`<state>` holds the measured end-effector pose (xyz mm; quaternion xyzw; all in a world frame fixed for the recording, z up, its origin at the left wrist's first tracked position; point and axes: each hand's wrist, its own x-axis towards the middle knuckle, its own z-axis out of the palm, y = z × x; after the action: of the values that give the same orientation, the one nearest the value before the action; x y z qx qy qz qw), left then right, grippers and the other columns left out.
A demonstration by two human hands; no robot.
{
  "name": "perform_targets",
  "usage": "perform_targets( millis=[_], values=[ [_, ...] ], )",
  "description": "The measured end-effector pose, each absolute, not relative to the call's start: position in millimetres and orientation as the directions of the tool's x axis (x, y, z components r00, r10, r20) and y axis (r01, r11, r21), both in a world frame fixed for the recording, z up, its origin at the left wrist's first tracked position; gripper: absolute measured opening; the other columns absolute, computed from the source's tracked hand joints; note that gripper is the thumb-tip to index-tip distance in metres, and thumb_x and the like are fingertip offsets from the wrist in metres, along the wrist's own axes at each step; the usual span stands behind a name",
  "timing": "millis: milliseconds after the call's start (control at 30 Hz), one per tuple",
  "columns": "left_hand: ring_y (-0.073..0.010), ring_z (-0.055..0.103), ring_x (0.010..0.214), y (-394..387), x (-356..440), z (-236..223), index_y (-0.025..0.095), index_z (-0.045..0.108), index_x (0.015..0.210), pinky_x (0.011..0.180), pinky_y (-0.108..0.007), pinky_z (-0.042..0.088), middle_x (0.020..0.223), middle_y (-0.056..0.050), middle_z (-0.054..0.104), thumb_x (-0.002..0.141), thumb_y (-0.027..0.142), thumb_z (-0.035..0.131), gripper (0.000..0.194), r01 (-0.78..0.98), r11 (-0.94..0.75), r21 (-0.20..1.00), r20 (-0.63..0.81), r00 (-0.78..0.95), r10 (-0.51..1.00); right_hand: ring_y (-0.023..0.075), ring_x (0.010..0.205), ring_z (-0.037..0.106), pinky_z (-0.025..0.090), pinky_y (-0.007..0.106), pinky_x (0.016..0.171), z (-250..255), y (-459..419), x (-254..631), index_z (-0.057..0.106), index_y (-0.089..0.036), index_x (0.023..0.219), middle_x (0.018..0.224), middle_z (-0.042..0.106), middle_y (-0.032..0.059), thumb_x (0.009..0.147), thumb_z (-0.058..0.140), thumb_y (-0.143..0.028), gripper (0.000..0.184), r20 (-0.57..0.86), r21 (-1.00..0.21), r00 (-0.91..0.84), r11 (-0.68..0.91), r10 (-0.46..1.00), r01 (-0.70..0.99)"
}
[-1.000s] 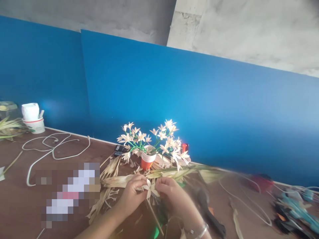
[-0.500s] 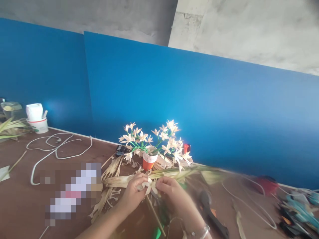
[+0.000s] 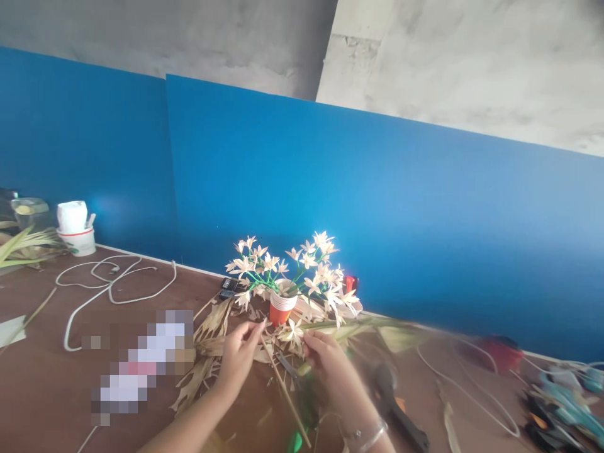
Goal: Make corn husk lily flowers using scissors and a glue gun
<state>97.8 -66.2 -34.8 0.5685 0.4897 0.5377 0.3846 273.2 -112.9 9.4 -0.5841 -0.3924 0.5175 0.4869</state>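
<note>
My right hand (image 3: 325, 352) pinches a pale flower (image 3: 293, 332) of dried husk by its right side, its petals spread. To the left, my left hand (image 3: 243, 352) is apart from the flower, with thumb and forefinger closed together. Whether anything small is between those fingertips I cannot make out. A thin dry stick (image 3: 285, 387) slants down to the right from just below them. Right behind my hands stands a stack of orange-and-white paper cups (image 3: 283, 308), holding two bunches of pale flowers (image 3: 321, 274) on green stems. Scissors (image 3: 287, 365) lie partly hidden between my hands.
Dried husks (image 3: 212, 327) and long pale leaves (image 3: 368, 324) surround the cups. A black-handled tool (image 3: 401, 409) lies at right, near a cluttered pile (image 3: 566, 402). A white cable (image 3: 111, 286) coils at left; a white tub (image 3: 78, 240) stands against the blue partition (image 3: 353, 189).
My left hand has drawn away from the flower to the left and slightly up. The flower now hangs nearer the cups with my right hand, which has shifted up slightly.
</note>
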Motion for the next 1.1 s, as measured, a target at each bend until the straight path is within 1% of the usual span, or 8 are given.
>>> perform_targets(
  millis=[133,267,367,467,567,767,933,1100],
  values=[
    [-0.0248,0.066,0.082,-59,92,-34,0.017,0.070,0.090,0.077,-0.035,0.050,0.084,-0.008,0.073,0.078,0.051,0.053,0.039,0.166,-0.259,0.951,0.275,-0.083,0.958,0.0076,0.046,0.035,0.020,0.021,0.043,3,-109,270,0.050,-0.019,0.061,0.057,0.049,-0.0033,0.069,0.056,-0.042,0.025,-0.184,-0.981,0.134,-0.189,0.974,0.030],
    [-0.0243,0.065,0.083,-50,87,-34,0.018,0.069,0.077,0.077,-0.034,0.049,0.082,-0.007,0.072,0.078,0.040,0.054,0.026,0.388,-0.260,0.884,0.251,0.075,0.965,0.0110,0.047,0.036,0.024,0.024,0.047,-9,-99,269,0.046,-0.021,0.055,0.050,0.044,-0.0038,0.071,0.053,-0.039,0.025,-0.071,-0.975,0.224,-0.115,0.972,0.191],
    [-0.0250,0.062,0.093,-44,80,-33,0.019,0.069,0.083,0.084,-0.035,0.045,0.091,-0.007,0.070,0.074,0.021,0.057,0.016,0.640,-0.360,0.679,0.258,0.251,0.933,0.0147,0.056,0.042,0.027,0.026,0.054,-16,-93,268,0.050,-0.021,0.059,0.054,0.048,-0.0023,0.072,0.052,-0.030,0.016,0.057,-0.936,0.291,-0.050,0.955,0.348],
    [-0.0264,0.055,0.107,-43,72,-30,0.021,0.066,0.102,0.091,-0.037,0.039,0.107,-0.009,0.066,0.067,0.007,0.055,0.040,0.772,-0.444,0.455,0.207,0.393,0.896,0.0154,0.057,0.044,0.027,0.026,0.055,-21,-92,269,0.049,-0.021,0.057,0.055,0.049,-0.0017,0.075,0.048,-0.024,0.018,0.104,-0.883,0.261,-0.031,0.960,0.469],
    [-0.0281,0.052,0.115,-46,64,-24,0.021,0.060,0.114,0.095,-0.039,0.035,0.116,-0.011,0.063,0.063,-0.001,0.050,0.056,0.829,-0.445,0.339,0.079,0.446,0.891,0.0147,0.057,0.044,0.026,0.025,0.054,-22,-96,269,0.049,-0.020,0.055,0.055,0.049,-0.0016,0.075,0.045,-0.017,0.020,0.097,-0.820,0.199,-0.035,0.975,0.571],
    [-0.0251,0.058,0.103,-53,50,-17,0.021,0.064,0.100,0.088,-0.036,0.039,0.103,-0.010,0.067,0.063,-0.009,0.039,0.054,0.806,-0.487,0.337,0.041,0.504,0.863,0.0134,0.058,0.049,0.026,0.024,0.054,-19,-106,262,0.055,-0.018,0.058,0.059,0.058,0.0004,0.073,0.048,-0.009,0.019,0.077,-0.680,0.027,0.032,0.997,0.732],
    [-0.0229,0.060,0.087,-55,40,-15,0.022,0.067,0.077,0.074,-0.030,0.042,0.087,-0.006,0.065,0.060,-0.009,0.041,0.044,0.807,-0.476,0.350,-0.003,0.509,0.861,0.0166,0.067,0.057,0.030,0.024,0.058,-21,-104,253,0.062,-0.019,0.073,0.072,0.066,0.0053,0.085,0.041,-0.017,0.024,0.100,-0.564,0.012,0.047,0.995,0.824],
    [-0.0229,0.058,0.096,-48,59,-15,0.022,0.068,0.090,0.083,-0.033,0.041,0.096,-0.007,0.064,0.072,0.004,0.050,0.031,0.730,-0.567,0.382,0.190,0.538,0.821,0.0204,0.076,0.063,0.035,0.026,0.063,-27,-104,255,0.065,-0.018,0.083,0.082,0.070,0.0099,0.085,0.040,-0.016,0.025,0.072,-0.463,0.033,0.004,0.997,0.886]
  ],
)
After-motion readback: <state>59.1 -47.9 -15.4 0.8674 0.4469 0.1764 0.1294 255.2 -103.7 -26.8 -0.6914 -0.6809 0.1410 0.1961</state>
